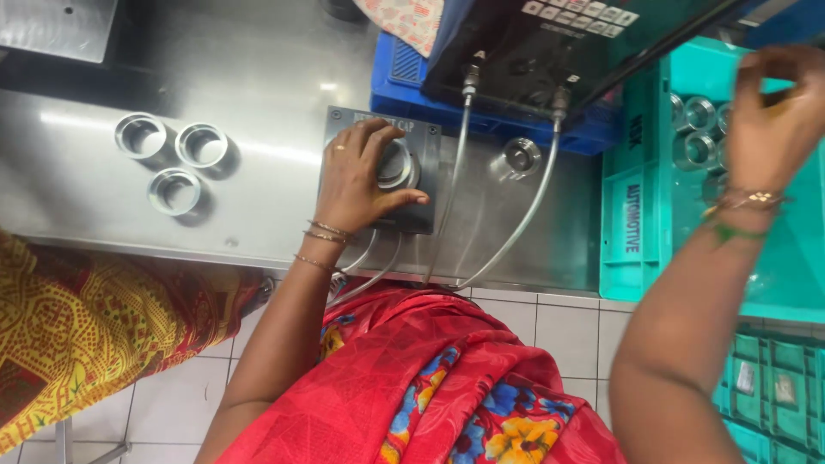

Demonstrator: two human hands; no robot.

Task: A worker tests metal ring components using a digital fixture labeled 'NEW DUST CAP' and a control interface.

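The fingers of the left hand (355, 179) curl around a metal ring (396, 166) seated on a dark square block (427, 184) in the middle of the steel bench (258, 86); the thumb lies along the near side of the ring and the other fingers wrap its top and far side, so the hand grips it. The right hand (771, 116) hangs over a teal crate (632, 219) at the far right, its thumb and fingertips pinched close together; whether they hold anything cannot be told. Inside the crate lie several more shiny metal rings (698, 129), just beside that hand.

Thin grey hoses (524, 223) run from the block's near edge up to a black box (550, 51) resting on a blue crate (404, 82). One single ring (520, 157) stands on the bench between the block and the teal crate. Three rings (176, 155) stand grouped at the left, well apart from the block. A yellow patterned cloth (77, 335) shows at lower left.
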